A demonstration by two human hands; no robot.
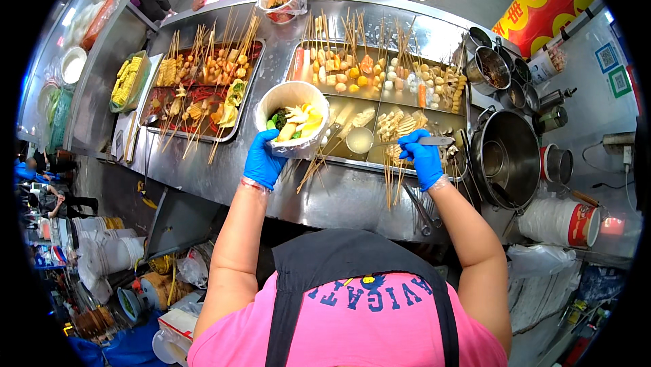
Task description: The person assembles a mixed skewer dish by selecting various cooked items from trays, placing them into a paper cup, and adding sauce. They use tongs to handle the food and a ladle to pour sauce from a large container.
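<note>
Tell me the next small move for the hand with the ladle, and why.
Probably swing the ladle left over the bowl and tip it. The right hand holds its handle with the cup beside the bowl's rim, above the broth tray, while the left hand holds the food-filled bowl close.

Shiny steel counter (352, 197), wooden skewers (390, 184)

Far to my right a red banner (542, 1) with yellow characters hangs; below it, two square code labels (614, 68), blue and green.
</note>
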